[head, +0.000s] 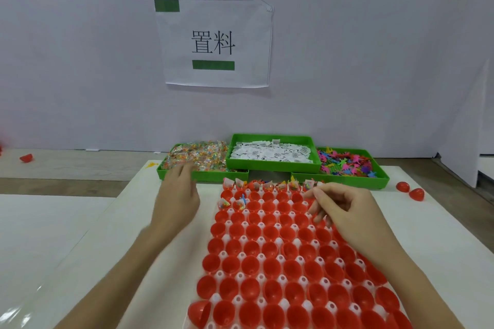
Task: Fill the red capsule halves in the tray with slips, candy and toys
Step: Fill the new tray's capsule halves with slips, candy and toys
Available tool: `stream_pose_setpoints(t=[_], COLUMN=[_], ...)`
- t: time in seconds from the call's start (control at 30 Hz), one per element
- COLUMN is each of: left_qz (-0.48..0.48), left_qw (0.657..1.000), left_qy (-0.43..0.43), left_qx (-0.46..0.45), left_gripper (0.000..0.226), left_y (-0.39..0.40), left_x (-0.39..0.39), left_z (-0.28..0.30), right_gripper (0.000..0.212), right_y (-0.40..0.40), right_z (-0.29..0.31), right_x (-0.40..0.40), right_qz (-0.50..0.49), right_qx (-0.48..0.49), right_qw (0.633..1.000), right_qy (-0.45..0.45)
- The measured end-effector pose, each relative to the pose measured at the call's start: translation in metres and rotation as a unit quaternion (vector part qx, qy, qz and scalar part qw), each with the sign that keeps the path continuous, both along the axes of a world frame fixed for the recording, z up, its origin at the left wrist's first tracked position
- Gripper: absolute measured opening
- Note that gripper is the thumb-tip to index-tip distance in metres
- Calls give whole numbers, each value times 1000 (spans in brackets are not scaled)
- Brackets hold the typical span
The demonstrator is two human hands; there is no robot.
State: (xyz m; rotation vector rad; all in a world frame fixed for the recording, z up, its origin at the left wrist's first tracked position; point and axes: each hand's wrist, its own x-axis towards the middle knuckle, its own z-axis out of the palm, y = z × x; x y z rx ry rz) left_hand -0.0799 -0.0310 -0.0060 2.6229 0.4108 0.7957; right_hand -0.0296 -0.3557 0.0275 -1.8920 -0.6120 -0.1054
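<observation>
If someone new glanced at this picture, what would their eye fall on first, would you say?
Probably the big tray of red capsule halves filling the near table, only its far cups filled. Next, the two hands above it, left hand and right hand, then three green bins behind.

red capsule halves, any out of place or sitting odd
Yes. One red half at the tray's near left corner lies tipped on its side. Three loose halves lie off the tray: two right of the toy bin, one far left.
</observation>
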Motion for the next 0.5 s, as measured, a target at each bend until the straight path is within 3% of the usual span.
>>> stream_pose_setpoints(t=[0.1,0.17,0.33,0.5], left_qz=[-13,-37,-93,-132], left_qw=[976,951,942,955], left_qy=[153,211,194,169], left_qx=[155,221,259,206], left_gripper=[74,70,37,10], left_y=[38,55,74,79], left_x=[28,40,52,54], left_z=[14,20,30,44], right_gripper=[22,23,23,22], right_y=[0,-2,-4,-2], right_z=[1,1,3,4], right_x=[-1,-1,1,-3], right_qz=[-5,-8,-11,-10], right_qx=[3,7,19,18], right_qw=[1000,1000,1000,1000], right_qy=[-4,-1,7,7])
